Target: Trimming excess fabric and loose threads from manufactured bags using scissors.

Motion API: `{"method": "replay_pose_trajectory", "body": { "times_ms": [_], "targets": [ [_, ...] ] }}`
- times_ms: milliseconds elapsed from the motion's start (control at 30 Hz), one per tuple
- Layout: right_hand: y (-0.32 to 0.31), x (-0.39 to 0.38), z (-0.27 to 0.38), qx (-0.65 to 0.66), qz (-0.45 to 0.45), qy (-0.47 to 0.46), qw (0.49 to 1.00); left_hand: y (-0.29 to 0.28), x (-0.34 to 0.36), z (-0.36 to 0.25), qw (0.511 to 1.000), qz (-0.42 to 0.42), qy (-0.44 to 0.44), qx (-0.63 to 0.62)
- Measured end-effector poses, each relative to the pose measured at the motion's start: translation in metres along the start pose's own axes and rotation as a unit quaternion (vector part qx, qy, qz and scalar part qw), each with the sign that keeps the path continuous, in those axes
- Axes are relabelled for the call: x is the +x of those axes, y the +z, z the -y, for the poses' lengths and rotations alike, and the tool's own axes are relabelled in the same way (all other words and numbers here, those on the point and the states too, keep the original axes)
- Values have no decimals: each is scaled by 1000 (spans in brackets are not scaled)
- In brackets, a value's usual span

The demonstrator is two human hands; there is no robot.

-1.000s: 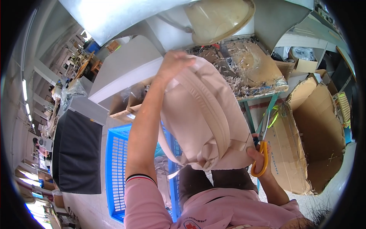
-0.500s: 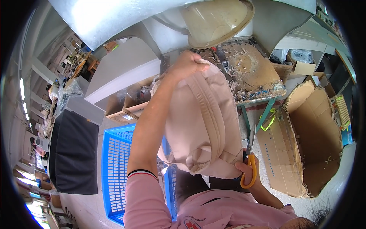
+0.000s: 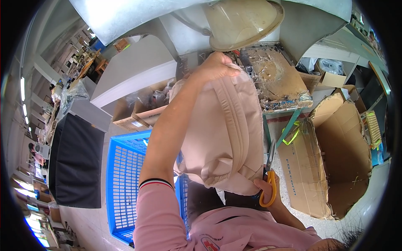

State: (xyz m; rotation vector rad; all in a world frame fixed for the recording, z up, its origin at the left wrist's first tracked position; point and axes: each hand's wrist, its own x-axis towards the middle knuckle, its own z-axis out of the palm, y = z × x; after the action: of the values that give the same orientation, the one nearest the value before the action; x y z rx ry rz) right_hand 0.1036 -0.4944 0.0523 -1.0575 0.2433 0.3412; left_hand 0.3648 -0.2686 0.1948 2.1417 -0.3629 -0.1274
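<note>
A beige-pink fabric backpack (image 3: 205,129) hangs stretched out in front of me, its strap and zipped seam facing me. My left hand (image 3: 217,68) pinches the bag's top edge, the arm reaching across its left side. At the lower right corner my right hand (image 3: 266,188) has its fingers through the orange loops of a pair of scissors (image 3: 270,180). The blades point up along the bag's right edge and look nearly closed. Some fingers of that hand also touch the bag's lower corner; part of them is hidden.
A blue plastic basket (image 3: 125,180) stands at left below the bag. To the right is an open cardboard box (image 3: 305,180). Ahead, a worn table (image 3: 276,75) carries scraps under a cream hood (image 3: 247,25). Boxes of bagged items (image 3: 146,108) sit beneath a grey panel.
The view has shifted slightly. Both hands keep their hold on the bag and scissors, and the bag has barely moved.
</note>
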Motion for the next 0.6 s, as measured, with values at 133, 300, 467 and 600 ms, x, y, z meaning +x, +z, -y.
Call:
{"method": "replay_pose_trajectory", "body": {
  "times_ms": [133,300,467,600],
  "targets": [
    [1,0,-3,3,6,-2,1000,2,0,1,1000,9,-12,10],
    [-4,-2,-12,-4,-2,3,1000,7,3,7,999,12,-8,39],
    [-12,-7,-17,-27,-9,23,999,20,-7,-6,997,38,2,61],
    [-19,-7,-21,-59,2,6,998,20,-31,-1,997,33,0,69]
  ]
}}
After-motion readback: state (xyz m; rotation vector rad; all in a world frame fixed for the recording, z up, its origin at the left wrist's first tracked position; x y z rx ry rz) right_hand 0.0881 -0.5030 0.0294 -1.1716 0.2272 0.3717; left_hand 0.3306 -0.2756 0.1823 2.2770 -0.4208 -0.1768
